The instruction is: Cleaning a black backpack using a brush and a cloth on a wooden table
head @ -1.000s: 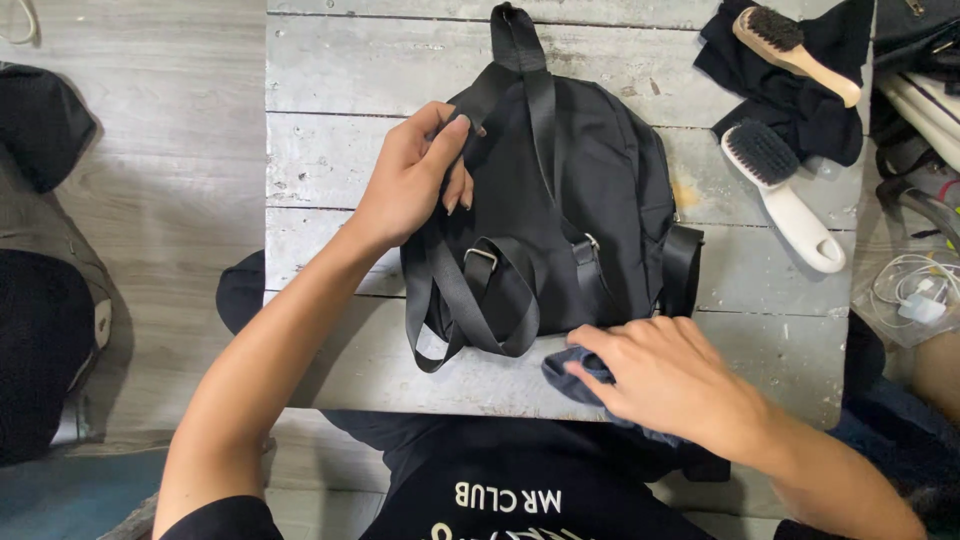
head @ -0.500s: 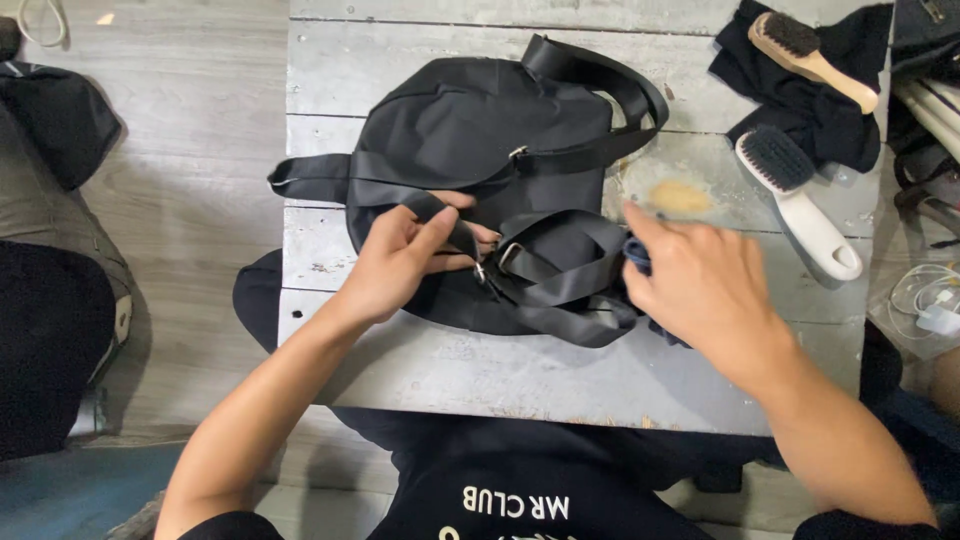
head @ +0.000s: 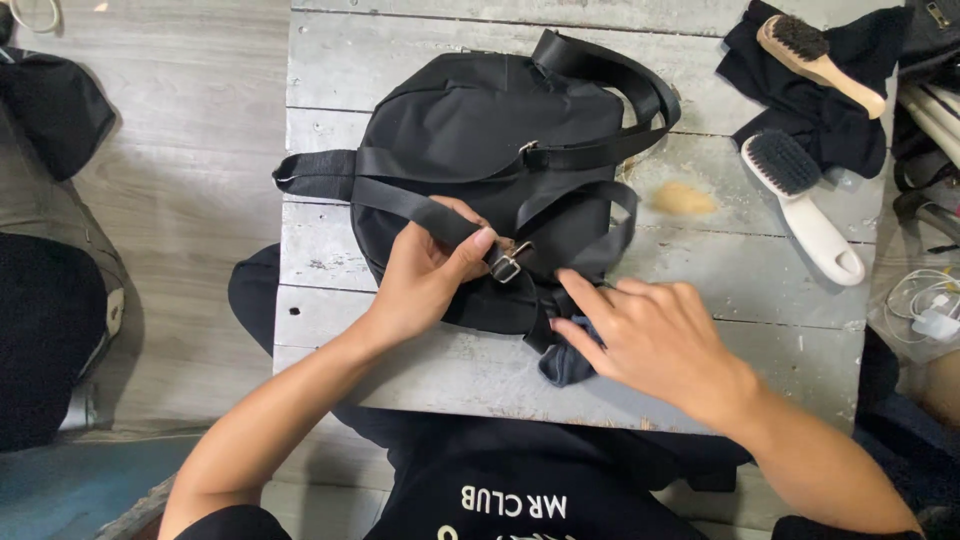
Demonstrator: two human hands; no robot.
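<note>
Weathered grey plank desk [head: 400,375] w/ black backpack [head: 470,130], dark blue rag [head: 563,365], white-handled brush [head: 805,205], black cloth [head: 800,100] under wooden brush [head: 820,52].
</note>
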